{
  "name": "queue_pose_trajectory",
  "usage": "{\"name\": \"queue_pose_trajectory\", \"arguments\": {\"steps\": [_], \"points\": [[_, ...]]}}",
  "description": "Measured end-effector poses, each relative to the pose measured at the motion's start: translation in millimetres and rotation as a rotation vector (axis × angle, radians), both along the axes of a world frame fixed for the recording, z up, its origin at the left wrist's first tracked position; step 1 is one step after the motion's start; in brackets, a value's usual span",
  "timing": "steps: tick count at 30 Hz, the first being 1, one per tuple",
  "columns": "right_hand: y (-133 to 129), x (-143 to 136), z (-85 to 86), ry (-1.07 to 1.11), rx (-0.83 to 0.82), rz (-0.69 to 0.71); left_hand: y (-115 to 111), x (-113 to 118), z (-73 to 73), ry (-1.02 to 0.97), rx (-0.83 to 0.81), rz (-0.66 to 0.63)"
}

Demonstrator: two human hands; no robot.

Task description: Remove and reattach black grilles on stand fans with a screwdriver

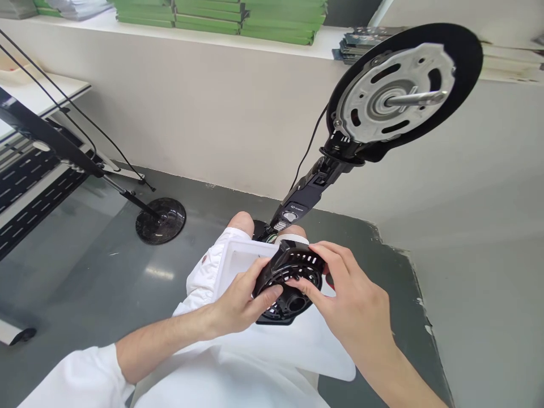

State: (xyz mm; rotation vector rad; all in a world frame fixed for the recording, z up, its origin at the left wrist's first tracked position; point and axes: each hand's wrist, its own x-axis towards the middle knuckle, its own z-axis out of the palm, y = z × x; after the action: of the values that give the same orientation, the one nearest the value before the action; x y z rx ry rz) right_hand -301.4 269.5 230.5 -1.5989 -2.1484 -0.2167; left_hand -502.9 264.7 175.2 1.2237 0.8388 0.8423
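Over the lap, a round black plastic fan motor cover [293, 266] with vent slots and a ringed hole is held between both hands. My left hand [240, 294] grips its left side, thumb across the front and fingers behind. On the right, my right hand [357, 300] pinches the rim, with the thumb reaching inside the ring. Beneath it a white plastic tray [225, 266] rests on the legs. A black stand fan [306, 190] rises ahead, its metal motor plate [363, 110] and shaft [414, 99] bare and facing this way.
Ahead is a white wall [204, 107] with a ledge carrying green stacks [208, 17]. At left stand another black pole on a round base [161, 221], hanging cables, and a white table [63, 88]. A wall [476, 226] closes the right side.
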Motion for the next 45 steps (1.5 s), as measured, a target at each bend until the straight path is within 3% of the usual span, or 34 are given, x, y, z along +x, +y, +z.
{"name": "queue_pose_trajectory", "arguments": {"steps": [3, 6, 8, 10, 16, 21, 24, 27, 31, 36, 40, 45], "points": [[1.9, 1.4, -11.6, 0.076, -0.17, -0.065, 1.3, 7.9, -6.3, -0.175, -0.25, 0.052], [5.6, 8.5, -20.7, 0.268, -0.486, -0.088, 1.5, 15.4, -10.2, -0.324, -0.553, 0.14], [7.4, 14.7, -23.6, 0.434, -0.707, -0.089, 1.2, 17.9, -10.9, -0.345, -0.65, 0.172], [8.7, 20.3, -25.2, 0.566, -0.832, -0.096, 1.0, 18.8, -10.8, -0.331, -0.662, 0.173], [17.6, 32.0, -35.4, 0.758, -0.927, -0.057, -1.6, 22.4, -13.4, -0.24, -0.533, 0.135], [23.6, 46.8, -47.2, 0.977, -1.295, -0.126, -15.2, 24.6, -25.6, -0.185, -0.499, 0.059], [16.6, 55.2, -52.4, 0.993, -1.374, -0.134, -20.3, 15.8, -35.4, -0.127, -0.4, -0.053], [5.9, 66.1, -55.7, 1.052, -1.395, -0.189, -7.4, -2.7, -44.2, 0.061, -0.127, -0.165], [-3.5, 85.2, -59.6, 1.125, -1.328, -0.281, 32.2, -15.8, -57.2, 0.651, 0.374, -0.17], [-12.3, 91.0, -62.1, 1.145, -1.308, -0.31, 59.7, 12.3, -77.7, 1.255, 0.746, -0.598], [-18.1, 81.4, -63.5, 1.125, -1.323, -0.274, 62.3, 31.9, -89.0, 1.356, 0.826, -0.714], [-18.1, 79.3, -71.2, 1.154, -1.335, -0.261, 71.6, 33.3, -97.1, 1.368, 0.895, -0.806]]}}
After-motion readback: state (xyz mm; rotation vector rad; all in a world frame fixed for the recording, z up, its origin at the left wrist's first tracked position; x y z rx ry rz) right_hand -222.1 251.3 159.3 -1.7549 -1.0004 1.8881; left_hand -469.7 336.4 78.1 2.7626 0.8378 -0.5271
